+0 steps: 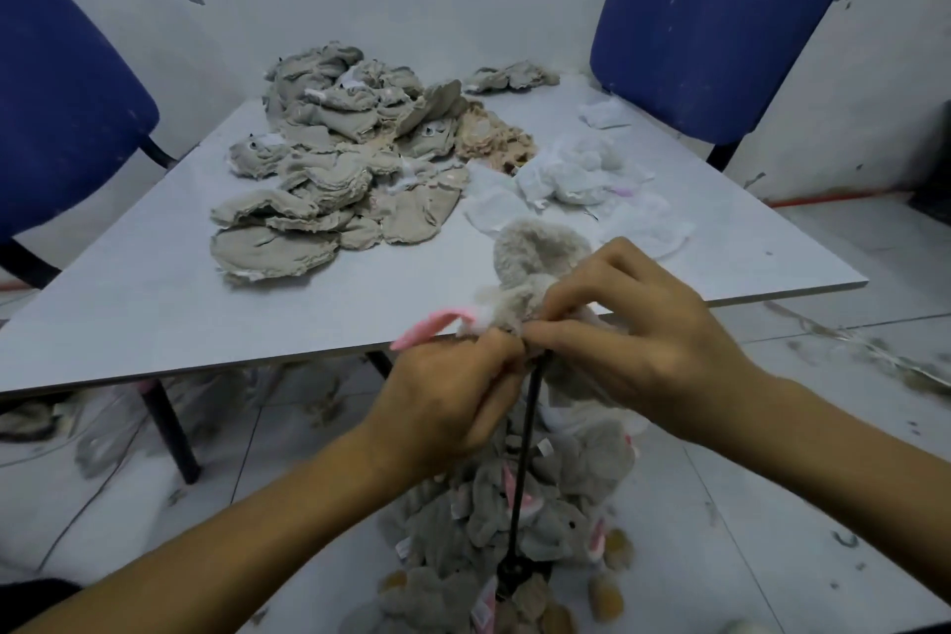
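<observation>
Piece in hand: a grey fluffy plush toy skin (535, 263) with a pink felt strip (427, 327) sits just over the near edge of the pale grey surface (154, 299), between both hands.
Why there: it is held on the tip of a thin black upright rod (525, 453), probably so the rod can push the fabric through and turn it right side out.
Left hand (453, 391): fingers curled tight, pinching the skin's lower edge right beside the rod's top; wrist bent, forearm rising from the lower left.
Right hand (633, 340): thumb and forefinger nip the same edge, the other fingers arched over the fluff; the fingertips of the two hands touch.
Far stock: a heap of flat beige inside-out fabric skins (329, 170) lies well apart on the surface, likely waiting to be turned.
Below: a pile of grey plush pieces (566, 505) surrounds the rod's foot on the floor, seemingly the finished ones, dropped where they come off.
</observation>
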`<state>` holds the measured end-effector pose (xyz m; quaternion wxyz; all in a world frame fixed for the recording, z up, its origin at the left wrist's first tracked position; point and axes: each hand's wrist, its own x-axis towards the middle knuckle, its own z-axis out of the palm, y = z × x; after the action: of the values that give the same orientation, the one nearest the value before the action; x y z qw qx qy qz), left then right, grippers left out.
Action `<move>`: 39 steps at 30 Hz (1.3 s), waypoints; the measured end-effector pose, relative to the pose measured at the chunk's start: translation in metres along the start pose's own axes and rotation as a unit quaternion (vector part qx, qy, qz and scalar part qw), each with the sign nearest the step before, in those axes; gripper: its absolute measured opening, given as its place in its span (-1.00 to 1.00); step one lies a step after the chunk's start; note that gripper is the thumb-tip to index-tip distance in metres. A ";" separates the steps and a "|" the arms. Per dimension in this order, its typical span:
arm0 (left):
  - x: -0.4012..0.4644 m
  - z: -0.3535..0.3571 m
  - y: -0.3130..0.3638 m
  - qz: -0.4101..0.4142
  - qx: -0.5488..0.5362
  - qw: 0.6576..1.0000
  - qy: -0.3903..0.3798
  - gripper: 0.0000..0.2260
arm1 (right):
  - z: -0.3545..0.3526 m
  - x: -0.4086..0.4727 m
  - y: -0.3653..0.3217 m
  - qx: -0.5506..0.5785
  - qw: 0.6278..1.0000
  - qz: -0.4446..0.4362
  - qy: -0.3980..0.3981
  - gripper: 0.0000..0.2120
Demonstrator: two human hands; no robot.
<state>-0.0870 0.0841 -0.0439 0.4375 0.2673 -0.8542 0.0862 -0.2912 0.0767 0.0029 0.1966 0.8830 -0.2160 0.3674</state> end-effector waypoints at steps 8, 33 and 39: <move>0.048 -0.030 -0.010 -0.113 -0.029 0.993 -0.015 -0.59 | 0.010 -0.006 0.000 0.119 0.992 0.045 0.007 -0.87; 0.032 -0.008 -0.013 -0.219 -0.309 0.925 -0.016 -0.87 | -0.004 -0.011 0.009 0.216 0.946 0.238 0.048 -0.72; 0.030 -0.009 -0.017 -0.190 -0.235 0.953 -0.017 -0.69 | 0.001 -0.016 0.015 0.296 0.896 0.330 0.016 -0.72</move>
<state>-0.0858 0.0619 -0.0162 0.4812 0.3159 -0.7913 -0.2061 -0.3086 0.0681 -0.0063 -0.2033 0.7723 -0.3727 0.4726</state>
